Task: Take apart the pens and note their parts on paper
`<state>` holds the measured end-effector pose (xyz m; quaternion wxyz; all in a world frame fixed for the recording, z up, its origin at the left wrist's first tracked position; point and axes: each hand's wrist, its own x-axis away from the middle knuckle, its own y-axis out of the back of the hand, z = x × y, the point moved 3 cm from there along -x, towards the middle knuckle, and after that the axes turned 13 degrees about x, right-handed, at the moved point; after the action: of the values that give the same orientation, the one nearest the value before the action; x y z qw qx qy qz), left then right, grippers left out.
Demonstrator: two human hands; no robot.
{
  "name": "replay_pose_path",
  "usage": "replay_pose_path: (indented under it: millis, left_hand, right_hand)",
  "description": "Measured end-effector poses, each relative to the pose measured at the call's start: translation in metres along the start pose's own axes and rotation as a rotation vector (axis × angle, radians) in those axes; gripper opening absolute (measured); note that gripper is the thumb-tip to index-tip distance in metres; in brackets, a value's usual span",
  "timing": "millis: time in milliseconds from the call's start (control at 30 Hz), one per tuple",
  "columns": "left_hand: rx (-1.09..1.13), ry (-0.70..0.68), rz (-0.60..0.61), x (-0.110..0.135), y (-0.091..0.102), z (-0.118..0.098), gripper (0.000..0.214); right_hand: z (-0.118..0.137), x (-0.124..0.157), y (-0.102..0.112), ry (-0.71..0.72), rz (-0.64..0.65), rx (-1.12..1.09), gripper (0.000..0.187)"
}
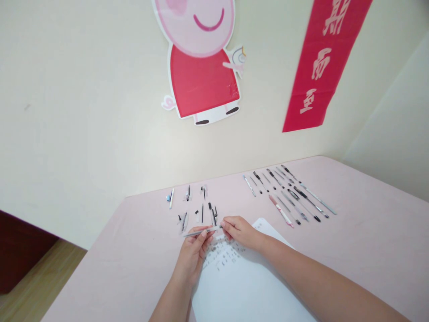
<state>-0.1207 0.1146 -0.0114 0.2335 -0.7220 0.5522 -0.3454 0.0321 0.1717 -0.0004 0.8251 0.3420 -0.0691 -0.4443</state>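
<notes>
A slim pen with a clear, greyish barrel lies nearly level above the top of a white sheet of paper. My left hand is closed around its barrel, thumb on top. At the pen's right end, the fingers of my right hand pinch a small dark part; whether it is joined to the barrel is too small to tell. Rows of small handwritten marks run across the upper paper, partly hidden by my hands. Just beyond my left hand lie a black-capped pen and several pen parts.
Farther left on the pink table lie a white pen and more loose parts. At the right are rows of several pens and refills, including a pink pen. The wall bounds the table's far edge.
</notes>
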Motion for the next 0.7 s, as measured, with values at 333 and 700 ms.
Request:
replay_pose_path:
  millis: [333, 700]
  left_hand:
    - [0.018, -0.001, 0.009, -0.0004, 0.0009, 0.0005, 0.013]
    - [0.005, -0.001, -0.002, -0.0005, -0.0002, 0.0003, 0.009]
  right_hand:
    - [0.0054, 0.0009, 0.0036, 0.012, -0.080, 0.033, 0.016]
    - [0.0001, 0.0003, 0.0020, 0.013, -0.040, -0.050, 0.034]
